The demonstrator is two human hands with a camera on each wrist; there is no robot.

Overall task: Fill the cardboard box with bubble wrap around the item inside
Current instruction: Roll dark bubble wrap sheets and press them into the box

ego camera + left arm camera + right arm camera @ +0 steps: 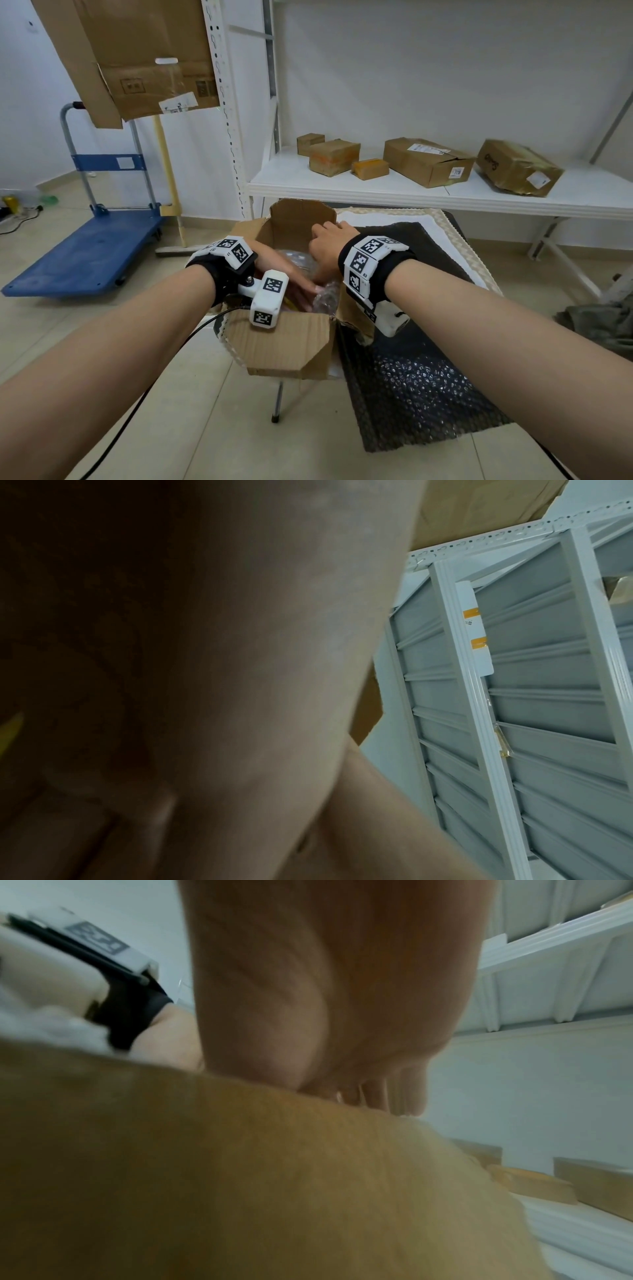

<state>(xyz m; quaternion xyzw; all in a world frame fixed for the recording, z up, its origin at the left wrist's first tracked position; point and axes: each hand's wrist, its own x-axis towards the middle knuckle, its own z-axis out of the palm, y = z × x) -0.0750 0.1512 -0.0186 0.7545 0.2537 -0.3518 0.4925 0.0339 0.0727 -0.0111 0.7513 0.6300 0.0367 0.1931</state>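
An open cardboard box stands on a small table, its flaps spread outward. Clear bubble wrap fills its inside, and a bit of something yellow shows under it; the rest of the item is hidden. My left hand reaches into the box from the left, fingers straight, pressing down on the wrap. My right hand hangs over the far right corner with its fingers pointing down into the box. In the right wrist view those fingers lie together behind a box flap, tips hidden.
A black bubble wrap sheet drapes over the table right of the box. Behind stands a white shelf with several cardboard boxes. A blue platform cart is parked on the floor at left.
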